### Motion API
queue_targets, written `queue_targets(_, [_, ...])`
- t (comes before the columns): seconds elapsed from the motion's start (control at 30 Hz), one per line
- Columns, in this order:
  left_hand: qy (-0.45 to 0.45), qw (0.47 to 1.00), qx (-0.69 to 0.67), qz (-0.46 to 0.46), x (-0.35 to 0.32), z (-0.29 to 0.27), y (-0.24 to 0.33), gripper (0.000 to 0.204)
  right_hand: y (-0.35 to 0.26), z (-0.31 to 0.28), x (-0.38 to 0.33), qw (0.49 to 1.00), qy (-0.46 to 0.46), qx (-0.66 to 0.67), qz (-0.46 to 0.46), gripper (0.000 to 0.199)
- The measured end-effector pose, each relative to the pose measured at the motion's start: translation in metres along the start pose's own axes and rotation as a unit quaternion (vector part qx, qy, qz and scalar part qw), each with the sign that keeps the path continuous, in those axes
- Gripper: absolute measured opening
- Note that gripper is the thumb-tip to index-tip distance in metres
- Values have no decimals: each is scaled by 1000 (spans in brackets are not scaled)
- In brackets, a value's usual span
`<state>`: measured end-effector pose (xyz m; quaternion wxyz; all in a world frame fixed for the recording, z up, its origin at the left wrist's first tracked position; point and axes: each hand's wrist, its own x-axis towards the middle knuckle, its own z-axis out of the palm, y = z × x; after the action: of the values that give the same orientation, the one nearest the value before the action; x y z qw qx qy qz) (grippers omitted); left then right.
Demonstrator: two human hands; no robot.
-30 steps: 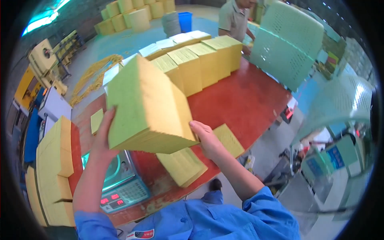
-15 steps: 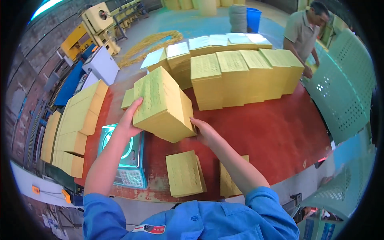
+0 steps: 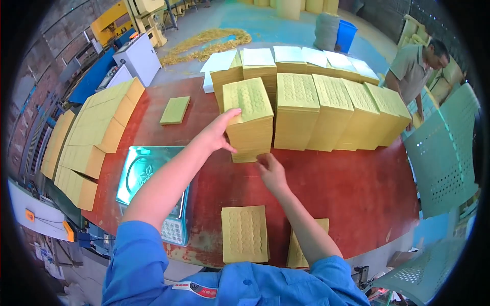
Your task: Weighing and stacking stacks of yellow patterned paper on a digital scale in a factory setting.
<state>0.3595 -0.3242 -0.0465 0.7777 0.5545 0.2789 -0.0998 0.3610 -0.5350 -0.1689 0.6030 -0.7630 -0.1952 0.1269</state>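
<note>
Two bare hands are working one tall stack of yellow embossed sheets (image 3: 250, 120) standing on the red tabletop (image 3: 347, 188), at the left end of a row of like stacks (image 3: 332, 109).

- Left hand (image 3: 217, 133): its grip is spreading wide against the stack's upper left corner, thumb on top, fingers on the side face.
- Right hand (image 3: 270, 171): it is touching the stack's lower front edge at the base; whether its grip is closing on sheets or only pressing cannot be told.
- Scale (image 3: 148, 188): a steel-pan weighing scale is sitting just left of the forearms, near the tabletop's edge.
- Loose bundles: one thin pack (image 3: 245, 233) is lying near the front edge, a second (image 3: 298, 250) partly hidden under the right arm, a third (image 3: 175, 110) far left.
- Another person (image 3: 416, 66) is leaning in at the far right.

Risk, as a judgement: the stack is looking slightly skewed, so uneven pressure could be fanning the sheets or toppling them into the neighbouring stack; the lower sheets may be slipping out.
</note>
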Motion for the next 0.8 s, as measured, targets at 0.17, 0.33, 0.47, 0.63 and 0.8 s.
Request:
queue_targets(0.17, [-27,999,6,-25,38,-8,6,84,30,30,40,998,-16,67,11,41])
queue_targets(0.33, [-40,997,52,36,33,30,12,92,45,7,31,982,-100,162,-3,70])
queue_targets(0.47, [41,985,38,165,-26,21,-3,90,28,-18,21,992,-114,57,-7,63])
queue_targets(0.63, [143,765,384,497,-123,-117,-27,80,-124,-16,-78,993,-110,39,-28,41])
queue_targets(0.8, [377,683,455,430,-194,-366,-27,70,-215,122,-195,950,-290,80,-81,28])
